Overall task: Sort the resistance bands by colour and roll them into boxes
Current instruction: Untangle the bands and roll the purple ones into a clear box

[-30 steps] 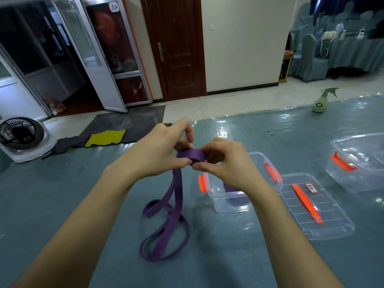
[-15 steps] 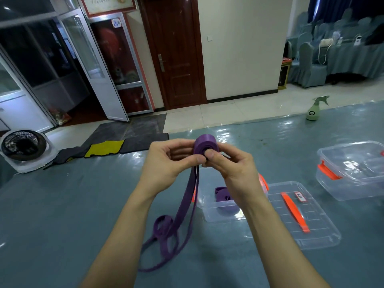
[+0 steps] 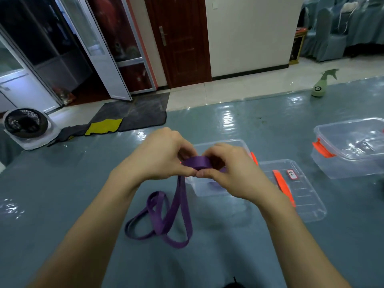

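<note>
Purple flat elastic resistance band (image 3: pixel 198 164), partly wound into a roll, is pinched from both sides by the curled fingers of the left hand (image 3: pixel 160 156) and right hand (image 3: pixel 234 173) above a clear plastic box with orange latches (image 3: pixel 209 191), its loose tail hanging down to loops on the glossy grey-blue table (image 3: pixel 62 194).
</note>
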A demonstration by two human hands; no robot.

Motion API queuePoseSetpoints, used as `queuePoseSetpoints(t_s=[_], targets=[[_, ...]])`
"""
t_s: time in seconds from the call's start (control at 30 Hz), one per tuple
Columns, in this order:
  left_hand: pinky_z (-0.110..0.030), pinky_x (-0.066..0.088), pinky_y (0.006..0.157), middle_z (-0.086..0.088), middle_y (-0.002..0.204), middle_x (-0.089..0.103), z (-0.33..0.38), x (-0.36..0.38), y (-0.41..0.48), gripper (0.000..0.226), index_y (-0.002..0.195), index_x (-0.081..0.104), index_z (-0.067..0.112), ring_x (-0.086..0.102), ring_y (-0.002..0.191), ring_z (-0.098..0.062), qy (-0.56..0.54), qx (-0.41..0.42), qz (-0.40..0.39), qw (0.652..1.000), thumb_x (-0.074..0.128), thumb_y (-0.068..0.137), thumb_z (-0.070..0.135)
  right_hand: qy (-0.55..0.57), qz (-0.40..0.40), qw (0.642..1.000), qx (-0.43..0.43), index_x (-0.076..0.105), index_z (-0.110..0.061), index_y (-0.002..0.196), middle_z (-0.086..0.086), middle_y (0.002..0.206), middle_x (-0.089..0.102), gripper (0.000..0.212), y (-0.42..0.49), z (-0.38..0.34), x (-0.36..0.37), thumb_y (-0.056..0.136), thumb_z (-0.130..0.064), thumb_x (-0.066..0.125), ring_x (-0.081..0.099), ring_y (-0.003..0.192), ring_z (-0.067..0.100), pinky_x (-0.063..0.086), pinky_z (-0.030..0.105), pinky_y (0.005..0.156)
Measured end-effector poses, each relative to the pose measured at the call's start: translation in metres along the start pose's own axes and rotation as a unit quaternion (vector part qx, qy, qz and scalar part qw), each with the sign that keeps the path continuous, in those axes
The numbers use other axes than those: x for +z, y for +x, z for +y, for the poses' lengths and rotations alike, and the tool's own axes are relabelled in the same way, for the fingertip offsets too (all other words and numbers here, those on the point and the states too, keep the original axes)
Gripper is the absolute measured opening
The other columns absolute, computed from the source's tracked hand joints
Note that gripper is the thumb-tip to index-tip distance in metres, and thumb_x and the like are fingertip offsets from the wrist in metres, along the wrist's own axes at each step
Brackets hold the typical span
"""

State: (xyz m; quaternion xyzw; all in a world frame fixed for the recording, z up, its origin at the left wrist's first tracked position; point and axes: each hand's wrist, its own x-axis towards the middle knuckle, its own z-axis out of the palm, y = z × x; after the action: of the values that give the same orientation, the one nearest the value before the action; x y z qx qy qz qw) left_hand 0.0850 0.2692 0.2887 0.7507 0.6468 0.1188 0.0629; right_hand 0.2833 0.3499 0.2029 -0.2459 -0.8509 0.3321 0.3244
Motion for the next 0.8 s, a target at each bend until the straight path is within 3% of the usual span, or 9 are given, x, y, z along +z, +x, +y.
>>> queuePoseSetpoints(t_s=[0.1, 0.2, 0.37, 0.43, 0.53, 0.6, 0.7, 0.8], targets=[[-0.034, 0.063, 0.083, 0.013, 0.089, 0.084, 0.008, 0.010, 0.001, 0.035, 0.103, 0.088, 0.031, 0.078, 0.085, 0.001, -0.030, -0.003, 0.009, 0.999, 0.095, 0.076, 0.052, 0.042, 0.042, 0.998, -0.017, 0.071, -0.024, 0.091, -0.010, 0.078, 0.062, 0.025, -0.013, 0.015, -0.002, 0.082, -0.024, 0.094, 0.059, 0.074, 0.009, 0.046, 0.018, 0.068], [-0.028, 0.063, 0.094, 0.012, 0.094, 0.085, 0.006, 0.029, -0.004, 0.038, 0.106, 0.088, 0.025, 0.079, 0.094, 0.000, -0.190, -0.054, 0.036, 0.980, 0.102, 0.071, 0.029, 0.186, 0.055, 0.981, 0.033, 0.076, -0.017, 0.093, -0.005, 0.077, 0.069, 0.023, -0.020, 0.030, -0.006, 0.080, -0.014, 0.095, 0.069, 0.072, 0.023, 0.059, 0.038, 0.071], [-0.031, 0.065, 0.090, -0.005, 0.099, 0.086, 0.016, 0.075, -0.009, 0.039, 0.106, 0.085, 0.018, 0.083, 0.094, -0.018, -0.451, -0.085, 0.135, 0.878, 0.095, 0.067, 0.017, 0.432, 0.076, 0.897, 0.054, 0.081, -0.024, 0.094, 0.008, 0.091, 0.082, 0.019, -0.025, 0.041, -0.005, 0.082, -0.011, 0.086, 0.078, 0.081, 0.023, 0.064, 0.032, 0.079], [-0.028, 0.065, 0.090, -0.006, 0.101, 0.086, 0.021, 0.082, -0.004, 0.039, 0.108, 0.084, 0.018, 0.083, 0.096, -0.020, -0.465, -0.084, 0.167, 0.865, 0.093, 0.070, 0.019, 0.476, 0.084, 0.873, 0.069, 0.080, -0.020, 0.099, 0.013, 0.095, 0.081, 0.019, -0.027, 0.044, 0.004, 0.082, -0.018, 0.087, 0.078, 0.083, 0.026, 0.064, 0.041, 0.085], [-0.027, 0.064, 0.088, -0.003, 0.099, 0.086, 0.019, 0.079, 0.003, 0.037, 0.107, 0.084, 0.016, 0.083, 0.094, -0.019, -0.430, -0.089, 0.165, 0.883, 0.093, 0.072, 0.023, 0.523, 0.063, 0.845, 0.091, 0.076, -0.012, 0.104, 0.012, 0.095, 0.082, 0.031, -0.029, 0.050, 0.012, 0.079, -0.026, 0.087, 0.079, 0.080, 0.024, 0.063, 0.035, 0.086], [-0.024, 0.063, 0.083, -0.001, 0.094, 0.086, 0.014, 0.073, 0.004, 0.036, 0.107, 0.085, 0.013, 0.083, 0.088, -0.015, -0.379, -0.090, 0.132, 0.912, 0.095, 0.073, 0.021, 0.462, 0.027, 0.880, 0.101, 0.076, -0.019, 0.107, 0.012, 0.098, 0.082, 0.030, -0.029, 0.055, 0.006, 0.080, -0.023, 0.091, 0.078, 0.080, 0.025, 0.062, 0.034, 0.087], [-0.030, 0.065, 0.081, 0.005, 0.085, 0.084, 0.011, 0.060, 0.009, 0.030, 0.102, 0.088, 0.019, 0.081, 0.081, -0.008, -0.214, -0.075, 0.071, 0.971, 0.100, 0.075, 0.025, 0.238, 0.022, 0.967, 0.091, 0.077, -0.035, 0.116, -0.006, 0.109, 0.077, 0.048, -0.026, 0.060, -0.010, 0.074, -0.033, 0.099, 0.066, 0.070, 0.013, 0.058, 0.031, 0.075], [-0.038, 0.064, 0.081, 0.010, 0.084, 0.083, 0.016, 0.048, 0.021, 0.027, 0.097, 0.088, 0.030, 0.079, 0.083, -0.006, -0.025, -0.039, 0.005, 0.999, 0.096, 0.076, 0.044, 0.061, 0.000, 0.997, 0.051, 0.080, -0.032, 0.108, -0.013, 0.097, 0.070, 0.035, -0.019, 0.056, -0.012, 0.078, -0.043, 0.094, 0.061, 0.067, 0.009, 0.048, 0.019, 0.066]])
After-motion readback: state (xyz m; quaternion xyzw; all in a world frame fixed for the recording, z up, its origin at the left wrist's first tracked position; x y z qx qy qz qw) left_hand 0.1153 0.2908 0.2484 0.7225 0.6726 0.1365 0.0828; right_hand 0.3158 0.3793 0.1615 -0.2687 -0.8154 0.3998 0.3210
